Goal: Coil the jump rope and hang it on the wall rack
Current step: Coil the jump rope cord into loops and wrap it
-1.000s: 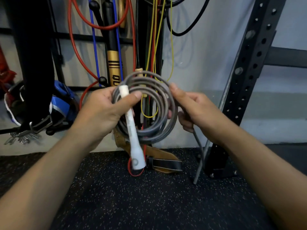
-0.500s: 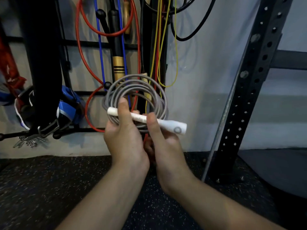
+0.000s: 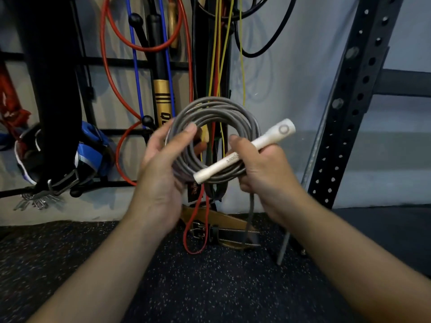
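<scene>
The grey jump rope (image 3: 217, 108) is wound into a round coil held upright in front of the wall rack (image 3: 140, 62). My left hand (image 3: 163, 164) grips the coil's left side, thumb across the strands. My right hand (image 3: 261, 169) holds the coil's lower right together with the white handle (image 3: 245, 153), which lies slanted across the coil, its capped end pointing up right. A loose grey rope end (image 3: 250, 210) hangs down below my right hand.
Red, blue, yellow and black ropes (image 3: 163, 45) hang on the black wall rack. A brown leather belt (image 3: 221, 227) lies on the speckled rubber floor by the wall. A perforated black steel upright (image 3: 356, 94) stands at right. Blue gear (image 3: 91, 155) hangs at left.
My hands moved apart after being close together under the coil. The white handle swung from pointing down, to level, to slanting up right, and passed into my right hand.
</scene>
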Demonstrator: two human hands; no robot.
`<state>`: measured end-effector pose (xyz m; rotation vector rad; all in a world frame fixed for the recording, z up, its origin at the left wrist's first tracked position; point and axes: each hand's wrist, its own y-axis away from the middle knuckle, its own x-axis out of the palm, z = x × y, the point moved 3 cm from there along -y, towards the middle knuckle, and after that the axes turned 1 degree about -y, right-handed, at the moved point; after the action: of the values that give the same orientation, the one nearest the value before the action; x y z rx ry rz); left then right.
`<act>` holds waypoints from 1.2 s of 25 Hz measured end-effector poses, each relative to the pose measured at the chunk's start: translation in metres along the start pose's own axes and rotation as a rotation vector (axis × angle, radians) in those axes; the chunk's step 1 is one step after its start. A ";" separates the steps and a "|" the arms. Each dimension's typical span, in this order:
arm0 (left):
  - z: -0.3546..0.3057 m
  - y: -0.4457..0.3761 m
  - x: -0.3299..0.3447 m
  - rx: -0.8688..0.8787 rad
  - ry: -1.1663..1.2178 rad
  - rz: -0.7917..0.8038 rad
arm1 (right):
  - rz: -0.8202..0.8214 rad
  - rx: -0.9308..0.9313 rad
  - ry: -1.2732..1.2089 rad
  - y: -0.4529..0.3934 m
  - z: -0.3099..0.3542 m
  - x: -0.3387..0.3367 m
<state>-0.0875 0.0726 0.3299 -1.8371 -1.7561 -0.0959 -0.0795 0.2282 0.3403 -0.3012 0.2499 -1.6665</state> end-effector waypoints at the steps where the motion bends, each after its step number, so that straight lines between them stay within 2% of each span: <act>1: -0.009 -0.003 -0.005 0.068 -0.121 0.028 | 0.069 -0.037 0.150 -0.005 0.004 -0.006; 5: -0.037 -0.001 -0.006 0.504 -0.809 0.240 | 0.392 -0.180 0.669 -0.007 0.018 -0.008; 7: -0.042 0.003 0.002 0.585 -1.000 0.338 | 0.476 -0.204 0.795 -0.004 0.014 -0.002; 11: -0.037 0.004 0.008 0.380 -1.173 0.444 | 0.492 -0.236 0.858 -0.002 0.007 0.006; 17: -0.034 -0.003 -0.003 0.168 -1.037 0.430 | 0.454 -0.170 0.815 0.005 0.009 0.004; 20: -0.030 -0.006 -0.007 -0.052 -0.975 0.498 | 0.453 -0.227 0.887 0.010 0.014 0.007; 22: -0.027 -0.006 -0.006 -0.149 -1.067 0.570 | 0.490 -0.276 0.949 0.013 0.014 0.013; 24: -0.026 -0.003 -0.004 -0.180 -1.246 0.661 | 0.517 -0.287 0.990 0.015 0.014 0.018; 26: -0.027 0.002 -0.001 -0.187 -1.330 0.728 | 0.538 -0.270 0.978 0.017 0.014 0.018; 30: -0.032 0.007 0.000 -0.154 -1.359 0.707 | 0.542 -0.315 0.916 0.015 0.021 0.013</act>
<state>-0.0703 0.0579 0.3540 -2.7763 -1.6003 1.6545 -0.0592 0.2134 0.3557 0.3082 1.1751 -1.1178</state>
